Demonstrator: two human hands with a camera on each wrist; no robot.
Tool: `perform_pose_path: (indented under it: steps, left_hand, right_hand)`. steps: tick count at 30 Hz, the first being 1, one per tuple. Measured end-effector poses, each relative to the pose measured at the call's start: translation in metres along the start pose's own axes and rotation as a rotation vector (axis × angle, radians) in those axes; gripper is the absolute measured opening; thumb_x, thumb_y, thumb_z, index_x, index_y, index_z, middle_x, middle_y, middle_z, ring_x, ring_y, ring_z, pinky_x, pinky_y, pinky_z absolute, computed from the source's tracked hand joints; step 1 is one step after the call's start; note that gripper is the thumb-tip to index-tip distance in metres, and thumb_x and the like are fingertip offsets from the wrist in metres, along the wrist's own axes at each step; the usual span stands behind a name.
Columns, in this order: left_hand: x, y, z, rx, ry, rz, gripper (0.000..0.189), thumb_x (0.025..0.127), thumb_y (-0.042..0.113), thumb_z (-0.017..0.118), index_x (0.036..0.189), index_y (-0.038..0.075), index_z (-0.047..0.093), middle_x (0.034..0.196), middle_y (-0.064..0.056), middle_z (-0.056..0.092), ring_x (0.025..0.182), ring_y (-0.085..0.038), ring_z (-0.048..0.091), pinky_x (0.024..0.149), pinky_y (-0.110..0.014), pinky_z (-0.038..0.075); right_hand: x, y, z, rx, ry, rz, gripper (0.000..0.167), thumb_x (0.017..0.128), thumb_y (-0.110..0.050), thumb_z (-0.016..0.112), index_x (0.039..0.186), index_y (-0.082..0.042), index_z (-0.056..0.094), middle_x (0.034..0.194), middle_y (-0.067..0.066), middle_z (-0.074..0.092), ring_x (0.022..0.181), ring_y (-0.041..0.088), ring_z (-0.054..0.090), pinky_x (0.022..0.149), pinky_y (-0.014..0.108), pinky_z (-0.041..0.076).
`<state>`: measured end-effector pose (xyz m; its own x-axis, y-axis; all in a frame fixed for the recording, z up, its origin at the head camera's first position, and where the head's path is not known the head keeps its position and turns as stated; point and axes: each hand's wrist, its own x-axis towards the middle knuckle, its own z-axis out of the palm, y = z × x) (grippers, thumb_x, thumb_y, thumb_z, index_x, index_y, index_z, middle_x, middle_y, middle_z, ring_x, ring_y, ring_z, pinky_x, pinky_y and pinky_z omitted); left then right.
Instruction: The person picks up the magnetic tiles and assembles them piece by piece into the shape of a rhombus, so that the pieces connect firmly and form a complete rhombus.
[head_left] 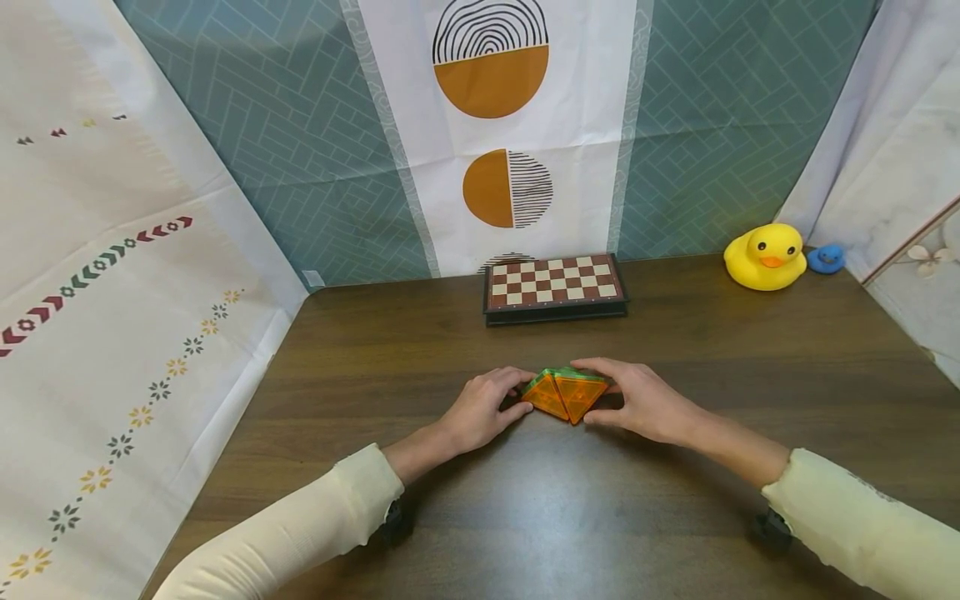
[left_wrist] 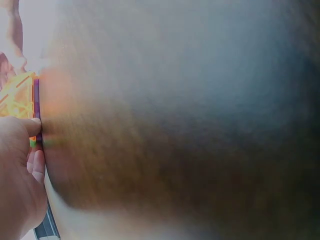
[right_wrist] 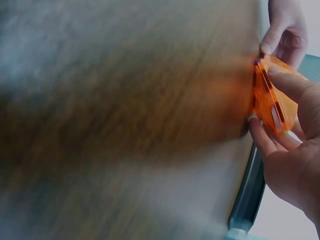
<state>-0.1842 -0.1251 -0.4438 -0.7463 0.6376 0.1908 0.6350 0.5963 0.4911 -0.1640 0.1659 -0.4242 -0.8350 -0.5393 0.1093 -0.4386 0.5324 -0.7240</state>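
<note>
Translucent orange triangular magnetic tiles (head_left: 579, 395) with green ones (head_left: 567, 372) behind or under them form a small cluster on the wooden table (head_left: 487, 517). From the left, my left hand (head_left: 486, 407) holds the cluster's edge between thumb and fingers. My right hand (head_left: 648, 402) grips the opposite side, its thumb near the front corner and its index finger along the back. In the left wrist view, the left thumb lies against a purple-edged side of the orange piece (left_wrist: 17, 97). The right wrist view has the right thumb over the orange face (right_wrist: 285, 100), fingers beneath.
A folded chessboard case (head_left: 555, 282) lies at the back of the table, beyond the hands. A big yellow rubber duck (head_left: 765, 260) and a small blue duck (head_left: 827, 259) stand at the back right corner. Patterned cloth (head_left: 300, 142) hangs behind the table.
</note>
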Motion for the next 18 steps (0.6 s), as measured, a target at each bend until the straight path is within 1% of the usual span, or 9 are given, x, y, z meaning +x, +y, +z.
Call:
perform_pose_path:
  steps: [3,7,11,18]
  left_hand:
    - [0.0,0.0,0.0,0.0,0.0,0.005,0.038,0.101,0.018,0.077,0.136,0.006,0.067,0.129,-0.006,0.071,0.104,-0.015,0.068,0.091,-0.028,0.058]
    - [0.0,0.0,0.001,0.007,0.002,0.011,0.037,0.101,0.018,0.076,0.136,0.006,0.067,0.128,-0.006,0.071,0.104,-0.015,0.068,0.091,-0.027,0.058]
    - [0.0,0.0,0.001,0.012,0.006,0.015,0.037,0.101,0.018,0.076,0.136,0.006,0.067,0.128,-0.006,0.071,0.105,-0.016,0.068,0.091,-0.027,0.058]
    - [0.0,0.0,0.001,0.007,0.007,0.013,0.037,0.101,0.017,0.077,0.135,0.006,0.067,0.129,-0.006,0.071,0.104,-0.016,0.068,0.091,-0.028,0.058]
  right_hand:
    - [0.002,0.0,0.007,-0.048,0.0,-0.016,0.082,0.085,-0.016,0.092,0.153,0.0,0.05,0.138,0.018,0.065,0.111,0.027,0.067,0.096,0.049,0.059]
    - [0.007,-0.001,0.014,-0.096,0.006,-0.036,0.085,0.083,-0.016,0.094,0.153,0.001,0.048,0.143,0.021,0.061,0.116,0.03,0.066,0.1,0.053,0.057]
    - [0.01,-0.003,0.018,-0.104,0.004,-0.042,0.086,0.083,-0.016,0.094,0.153,0.002,0.047,0.144,0.023,0.06,0.118,0.032,0.065,0.101,0.056,0.055]
    - [0.011,-0.002,0.018,-0.102,0.015,-0.038,0.082,0.084,-0.014,0.094,0.151,0.003,0.05,0.139,0.021,0.063,0.114,0.03,0.067,0.099,0.053,0.057]
